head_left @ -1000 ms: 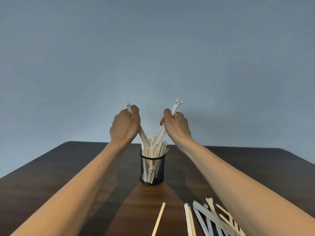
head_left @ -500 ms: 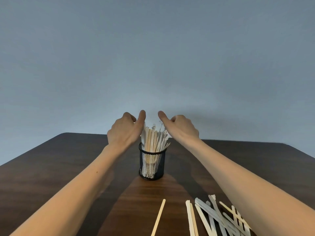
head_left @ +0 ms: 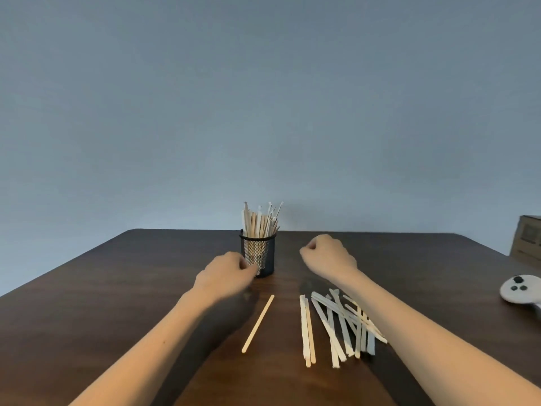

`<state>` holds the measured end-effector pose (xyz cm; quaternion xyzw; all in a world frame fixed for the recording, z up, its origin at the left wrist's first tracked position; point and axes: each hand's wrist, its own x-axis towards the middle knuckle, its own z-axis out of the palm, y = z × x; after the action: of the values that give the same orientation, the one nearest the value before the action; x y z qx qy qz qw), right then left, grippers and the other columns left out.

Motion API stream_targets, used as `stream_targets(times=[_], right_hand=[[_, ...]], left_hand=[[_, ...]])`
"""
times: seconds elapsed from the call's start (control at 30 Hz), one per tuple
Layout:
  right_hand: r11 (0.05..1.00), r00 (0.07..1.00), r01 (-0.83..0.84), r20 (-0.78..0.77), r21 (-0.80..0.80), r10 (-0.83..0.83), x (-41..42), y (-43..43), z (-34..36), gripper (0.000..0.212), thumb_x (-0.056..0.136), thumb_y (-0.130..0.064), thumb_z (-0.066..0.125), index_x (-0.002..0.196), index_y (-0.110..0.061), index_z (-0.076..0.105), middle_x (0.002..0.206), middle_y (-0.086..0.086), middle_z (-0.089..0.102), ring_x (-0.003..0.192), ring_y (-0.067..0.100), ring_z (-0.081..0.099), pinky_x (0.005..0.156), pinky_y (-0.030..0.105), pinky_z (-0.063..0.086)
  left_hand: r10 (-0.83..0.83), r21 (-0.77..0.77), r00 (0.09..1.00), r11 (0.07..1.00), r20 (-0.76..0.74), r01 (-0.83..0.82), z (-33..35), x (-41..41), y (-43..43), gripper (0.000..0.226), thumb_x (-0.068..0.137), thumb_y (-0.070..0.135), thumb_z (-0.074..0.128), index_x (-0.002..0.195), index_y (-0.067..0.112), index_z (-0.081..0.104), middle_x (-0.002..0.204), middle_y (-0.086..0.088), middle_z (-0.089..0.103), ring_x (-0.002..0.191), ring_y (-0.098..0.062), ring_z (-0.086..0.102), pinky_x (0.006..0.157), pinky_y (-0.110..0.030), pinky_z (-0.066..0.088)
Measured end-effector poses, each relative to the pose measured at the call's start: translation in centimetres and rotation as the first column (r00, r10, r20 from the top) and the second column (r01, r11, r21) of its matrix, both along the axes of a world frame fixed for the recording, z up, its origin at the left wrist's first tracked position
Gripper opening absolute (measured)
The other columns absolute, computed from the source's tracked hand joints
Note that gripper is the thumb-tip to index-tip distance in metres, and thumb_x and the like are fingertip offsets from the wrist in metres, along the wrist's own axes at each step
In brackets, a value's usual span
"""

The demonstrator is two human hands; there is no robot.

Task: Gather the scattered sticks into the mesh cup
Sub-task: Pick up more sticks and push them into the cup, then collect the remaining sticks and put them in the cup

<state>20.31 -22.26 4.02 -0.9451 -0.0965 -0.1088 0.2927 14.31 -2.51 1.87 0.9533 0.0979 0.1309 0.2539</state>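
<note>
A black mesh cup (head_left: 265, 256) stands upright on the dark wooden table (head_left: 117, 288), packed with several pale sticks (head_left: 259, 219) poking above its rim. My left hand (head_left: 224, 272) hovers just left of the cup's base, fingers curled, holding nothing. My right hand (head_left: 328, 256) is a loose fist to the cup's right, also with nothing in it. A single wooden stick (head_left: 258, 323) lies diagonally in front of the cup. A pair of sticks (head_left: 306, 329) and a crossed pile of white sticks (head_left: 345, 323) lie to its right, partly under my right forearm.
A white game controller (head_left: 519, 288) rests at the table's right edge. A cardboard box (head_left: 527, 240) stands behind it at the far right. A plain blue-grey wall rises behind the table.
Both hands let go of the sticks they were pushing into the cup, then dropped from above the rim to table level on either side of it. The sticks now stand in the cup.
</note>
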Motion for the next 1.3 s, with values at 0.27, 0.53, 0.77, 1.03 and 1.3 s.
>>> stream_targets(times=[0.27, 0.53, 0.77, 1.03, 1.3], right_hand=[[0.908, 0.994, 0.063, -0.057, -0.413, -0.095, -6.3, -5.3, -1.5, 0.038, 0.088, -0.045, 0.052, 0.112, -0.018, 0.063, 0.114, 0.000, 0.066, 0.101, 0.024, 0.063, 0.074, 0.032, 0.045], [0.920, 0.992, 0.037, -0.097, -0.390, -0.081, -6.0, -4.4, -3.8, 0.019, 0.084, -0.036, 0.062, 0.096, -0.020, 0.061, 0.113, 0.005, 0.067, 0.103, 0.026, 0.064, 0.078, 0.035, 0.050], [0.914, 0.990, 0.021, -0.116, -0.406, -0.074, -6.2, -5.4, -2.1, 0.042, 0.084, -0.050, 0.065, 0.110, -0.018, 0.061, 0.107, -0.001, 0.066, 0.094, 0.021, 0.063, 0.073, 0.032, 0.048], [0.918, 0.994, -0.002, -0.102, -0.396, -0.042, -8.1, -3.0, -2.4, 0.013, 0.089, -0.006, 0.055, 0.101, -0.011, 0.059, 0.114, 0.011, 0.063, 0.105, 0.031, 0.062, 0.075, 0.035, 0.045], [0.997, 0.976, 0.010, -0.218, -0.080, -0.027, -7.4, -2.8, -3.3, 0.015, 0.093, -0.003, 0.048, 0.082, -0.011, 0.043, 0.087, 0.005, 0.050, 0.083, 0.023, 0.052, 0.061, 0.026, 0.041]], left_hand=[[0.044, 0.274, 0.969, 0.961, -0.244, 0.025, -0.6, -6.9, -5.8, 0.067, 0.084, 0.078, 0.043, 0.100, 0.016, 0.060, 0.108, -0.004, 0.070, 0.076, -0.025, 0.068, 0.089, -0.038, 0.057], [0.015, 0.344, 0.977, 0.937, -0.213, 0.061, -1.6, -4.9, -9.8, 0.063, 0.081, 0.071, 0.057, 0.115, 0.018, 0.062, 0.118, -0.004, 0.064, 0.108, -0.025, 0.064, 0.090, -0.038, 0.052], [0.009, 0.288, 0.971, 0.956, -0.238, 0.062, -0.6, -3.7, -8.5, 0.038, 0.086, 0.046, 0.063, 0.110, 0.018, 0.059, 0.103, -0.002, 0.066, 0.081, -0.024, 0.062, 0.088, -0.039, 0.056], [0.034, 0.426, 0.980, 0.903, -0.197, 0.054, -1.2, -3.4, -10.0, 0.029, 0.095, 0.025, 0.058, 0.121, 0.013, 0.063, 0.118, -0.008, 0.068, 0.109, -0.029, 0.065, 0.077, -0.034, 0.044], [0.034, 0.375, 0.947, 0.922, -0.320, 0.094, -1.4, -3.0, -10.1, 0.037, 0.097, 0.028, 0.052, 0.128, 0.013, 0.063, 0.126, -0.007, 0.067, 0.115, -0.028, 0.063, 0.089, -0.037, 0.046]])
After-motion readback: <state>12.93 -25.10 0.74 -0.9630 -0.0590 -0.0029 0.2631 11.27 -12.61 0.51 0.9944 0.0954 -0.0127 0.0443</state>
